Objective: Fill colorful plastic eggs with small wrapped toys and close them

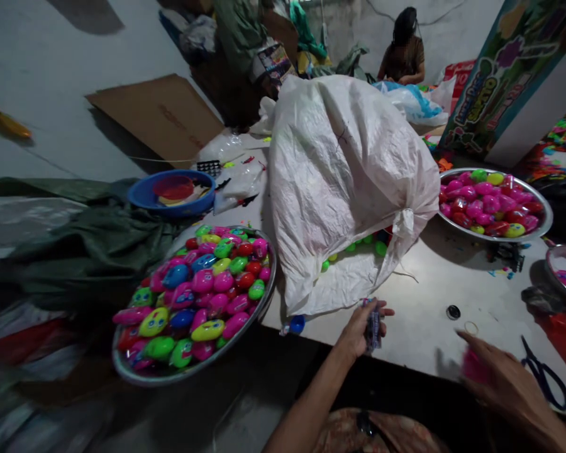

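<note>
My left hand [356, 333] is at the table's front edge, closed on a small dark printed packet [373, 328] in shiny wrapping. Beside it, on the table edge, lies a blue cup-shaped plastic piece [297, 324]. Over the right part of the table, my right hand [504, 377] is smeared by motion. A bright pink plastic piece [475, 366] shows at its fingers, its shape too blurred to make out. Near that hand are a thin rubber band [471, 328] and a small black ring [453, 312].
A large white sack [339, 157] with green balls at its mouth fills the middle. Metal basins of colourful plastic eggs stand left [266, 305] and right [544, 221]. Dark scissors [542, 374] lie at right, a blue basin [139, 200] behind left. Another person [403, 53] sits at the back.
</note>
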A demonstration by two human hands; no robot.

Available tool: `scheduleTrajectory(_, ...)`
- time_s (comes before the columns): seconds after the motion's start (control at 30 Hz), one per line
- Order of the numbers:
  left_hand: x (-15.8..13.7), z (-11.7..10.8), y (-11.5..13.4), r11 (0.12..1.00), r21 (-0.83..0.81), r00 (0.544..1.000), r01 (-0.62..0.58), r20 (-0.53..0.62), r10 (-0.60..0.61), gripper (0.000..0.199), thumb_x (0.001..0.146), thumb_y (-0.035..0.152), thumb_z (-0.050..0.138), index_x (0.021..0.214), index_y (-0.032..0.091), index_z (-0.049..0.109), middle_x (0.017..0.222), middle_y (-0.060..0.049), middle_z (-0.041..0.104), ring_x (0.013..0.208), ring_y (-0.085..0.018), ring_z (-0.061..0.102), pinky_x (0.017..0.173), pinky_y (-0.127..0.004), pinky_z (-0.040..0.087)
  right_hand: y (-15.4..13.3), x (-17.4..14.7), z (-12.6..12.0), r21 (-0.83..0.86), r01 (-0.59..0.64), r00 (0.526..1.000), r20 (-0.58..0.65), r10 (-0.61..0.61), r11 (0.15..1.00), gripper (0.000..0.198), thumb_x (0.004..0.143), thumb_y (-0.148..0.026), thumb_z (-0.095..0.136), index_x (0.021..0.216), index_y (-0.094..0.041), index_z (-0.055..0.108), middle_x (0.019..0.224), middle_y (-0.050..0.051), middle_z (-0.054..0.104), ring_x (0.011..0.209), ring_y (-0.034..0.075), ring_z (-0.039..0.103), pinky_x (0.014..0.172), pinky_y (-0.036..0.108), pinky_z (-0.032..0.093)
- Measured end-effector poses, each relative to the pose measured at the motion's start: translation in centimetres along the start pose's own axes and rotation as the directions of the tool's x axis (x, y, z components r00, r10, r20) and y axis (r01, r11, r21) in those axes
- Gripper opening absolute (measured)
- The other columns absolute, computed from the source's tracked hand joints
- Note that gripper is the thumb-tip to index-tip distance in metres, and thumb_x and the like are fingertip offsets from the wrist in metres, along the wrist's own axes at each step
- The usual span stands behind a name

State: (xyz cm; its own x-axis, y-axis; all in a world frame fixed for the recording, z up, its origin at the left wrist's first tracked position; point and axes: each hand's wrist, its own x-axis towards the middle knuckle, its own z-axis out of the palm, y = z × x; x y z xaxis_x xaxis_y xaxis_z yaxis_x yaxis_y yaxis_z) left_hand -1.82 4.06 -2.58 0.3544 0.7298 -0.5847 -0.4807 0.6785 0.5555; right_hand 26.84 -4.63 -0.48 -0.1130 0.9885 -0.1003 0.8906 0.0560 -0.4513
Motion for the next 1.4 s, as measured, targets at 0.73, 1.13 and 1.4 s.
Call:
scheduleTrajectory(0.73,-0.8,-5.5,4.8,0.905,0.117,0.791,-0.41,-0.448,0.416,0.032,0.042,0.025,0.08,0.056,0.014,0.054,0.044,0.007,0.046,0.034,-0.002,0.035,0.035,-0.017,0.026,-17.1,21.9,6.8,0.367,0.135,0.987,0.037,-0.159,0.92,0.028,0.076,-0.033,0.056,0.096,-0.013,0.058,0.081,0.007,0.062,0.067,0.017,0.059,0.057,0.026,0.043)
scheduleTrajectory(1.13,0.2,-2.3,1.9,0.916,0.205,0.844,-0.344,-0.36,0.397,0.033,0.047,0.035,0.079,0.061,0.011,0.062,0.044,0.004,0.049,0.036,-0.005,0.039,0.038,-0.019,0.028,-13.1,14.3,6.2,0.953,-0.277,0.96,0.28,-0.009,0.121,0.027,0.062,-0.032,0.073,0.077,-0.015,0.059,0.068,-0.002,0.058,0.05,0.008,0.047,0.048,0.021,0.038)
scheduleTrajectory(1.4,0.5,-2.3,1.9,0.869,0.367,0.736,-0.331,-0.476,0.481,0.041,0.055,0.051,0.072,0.053,0.012,0.059,0.043,0.002,0.049,0.035,-0.006,0.039,0.037,-0.019,0.027,-12.8,11.3,4.0,0.909,-0.105,0.994,0.107,0.018,0.402,0.034,0.064,-0.039,0.072,0.086,-0.017,0.057,0.073,0.0,0.059,0.054,0.012,0.052,0.051,0.025,0.042)
